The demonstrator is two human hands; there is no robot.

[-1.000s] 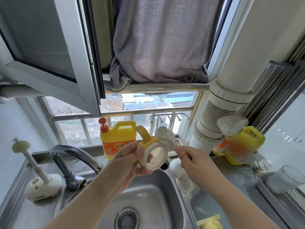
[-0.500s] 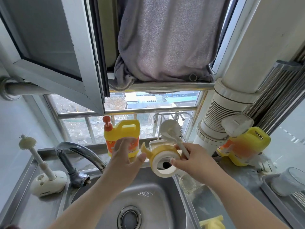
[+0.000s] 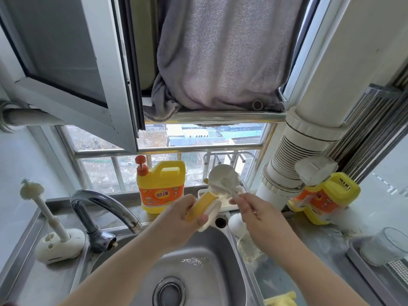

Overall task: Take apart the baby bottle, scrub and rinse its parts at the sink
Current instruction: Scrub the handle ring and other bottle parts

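Observation:
My left hand (image 3: pixel 181 219) grips the yellow-and-white bottle collar ring (image 3: pixel 204 209) over the back of the steel sink (image 3: pixel 198 272). My right hand (image 3: pixel 254 215) pinches the handle of a white brush (image 3: pixel 221 178), whose round head stands just above the ring with its bristles against the ring's top edge. The clear bottle body (image 3: pixel 248 248) lies on the counter by the sink's right rim, partly hidden behind my right wrist, with a white rounded part (image 3: pixel 235 223) beside it.
The chrome tap (image 3: pixel 99 208) arches at the left, next to a long white brush in its stand (image 3: pixel 57 241). A yellow detergent jug (image 3: pixel 162 186) stands behind the sink, another (image 3: pixel 324 199) at the right. A clear cup (image 3: pixel 386 246) sits in a tray at far right.
The ring has turned from facing me to edge-on in my left hand. The brush head has come down from beside the ring onto its top edge.

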